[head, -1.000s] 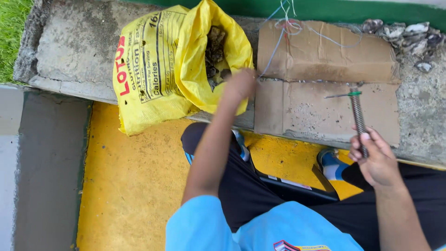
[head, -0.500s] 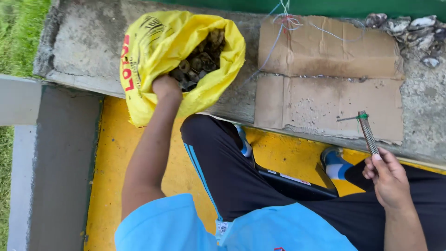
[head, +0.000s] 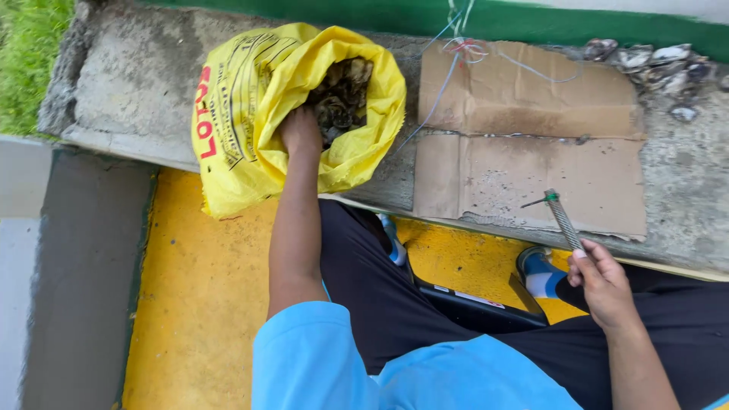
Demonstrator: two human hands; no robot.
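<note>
A yellow woven sack (head: 250, 114) lies open on a concrete ledge, full of dark rough shells (head: 342, 95). My left hand (head: 301, 129) reaches into the sack's mouth, fingers buried among the shells; whether it grips one is hidden. My right hand (head: 600, 281) rests by my thigh, shut on a thin metal tool (head: 560, 216) with a hooked tip that points up over the cardboard (head: 524, 167).
Flattened cardboard covers the ledge at the centre right, with thin strings (head: 463, 49) lying on it. A pile of shells (head: 645, 61) sits at the far right. Below is a yellow floor (head: 197, 304); grass (head: 26, 53) at top left.
My left hand has gone from the sack's rim deeper into its mouth. The view has shifted slightly. My right hand still holds the tool in the same place.
</note>
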